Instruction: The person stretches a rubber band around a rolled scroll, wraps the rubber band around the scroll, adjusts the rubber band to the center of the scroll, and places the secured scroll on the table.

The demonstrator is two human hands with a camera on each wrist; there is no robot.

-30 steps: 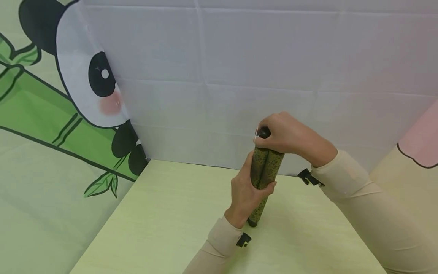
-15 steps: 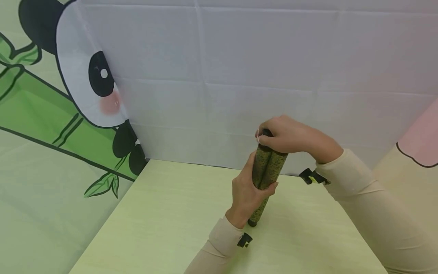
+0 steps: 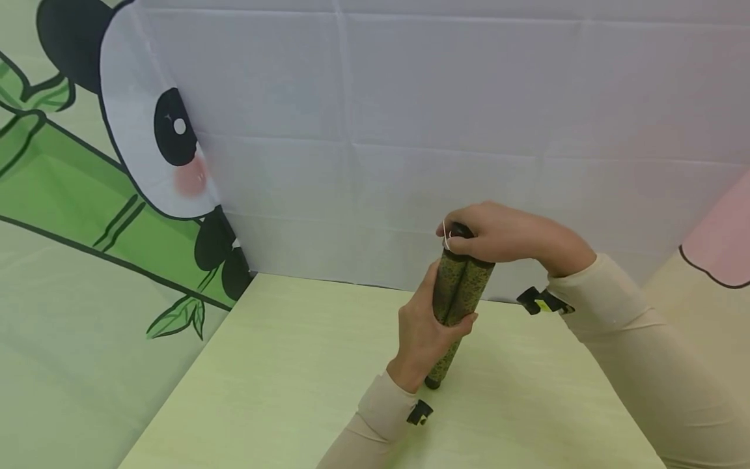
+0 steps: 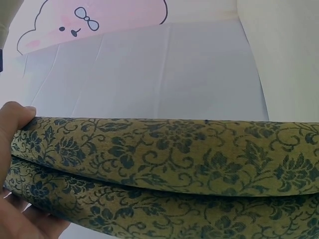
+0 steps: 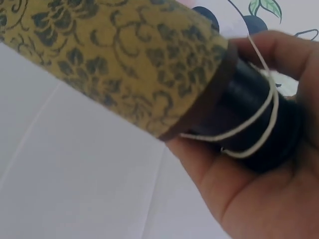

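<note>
A hand scroll [image 3: 465, 290], rolled up from both ends into two side-by-side rolls, stands tilted over the table. Its cloth is olive-gold with dark scrolling flowers, clear in the left wrist view. My left hand [image 3: 423, 339] grips both rolls around their middle, thumb on the near right side. At the top end, my right hand [image 3: 506, 232] curls around a dark roller knob [image 5: 232, 97]. A thin white cord [image 5: 266, 112] loops round that knob, seen close up in the right wrist view. The scroll's lower end shows a dark tip close over the table.
The pale yellow-green table [image 3: 293, 365] meets a hanging grey-white sheet [image 3: 363, 189] at the back. Panda and bamboo artwork [image 3: 170, 124] covers the left side. Small black devices sit on both cuffs.
My right hand has shifted slightly right and down, and the scroll's top end has leaned to the right with it. The white cord shows more at the fingertips. My left hand has barely moved.
</note>
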